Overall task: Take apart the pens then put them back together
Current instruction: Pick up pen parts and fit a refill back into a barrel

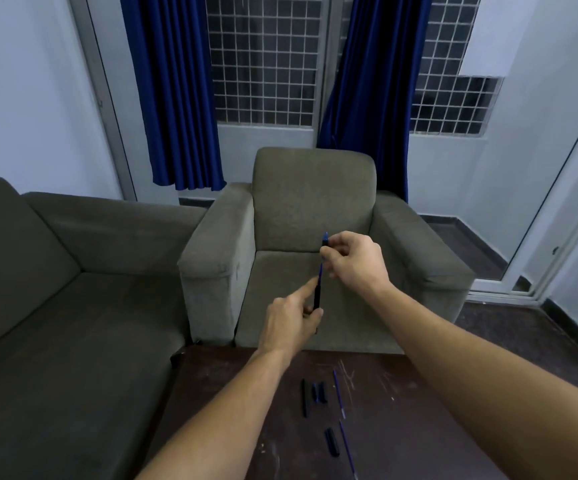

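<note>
I hold a dark pen upright in the air in front of the armchair. My left hand (292, 322) grips the black barrel (317, 296) near its bottom, index finger stretched along it. My right hand (351, 259) pinches the blue tip piece (325, 240) at the top, and a thin blue refill (320, 270) shows between tip and barrel. On the dark table (232, 403) below lie loose pen parts: a black barrel (304, 398), two short dark pieces (318, 392), a black cap (331, 442) and two thin blue refills (338, 393) (347, 448).
A grey armchair (311, 202) stands straight ahead behind the table. A grey sofa (55, 271) fills the left side. Blue curtains (173, 91) and a grilled window are at the back; a glass door (557, 220) is on the right.
</note>
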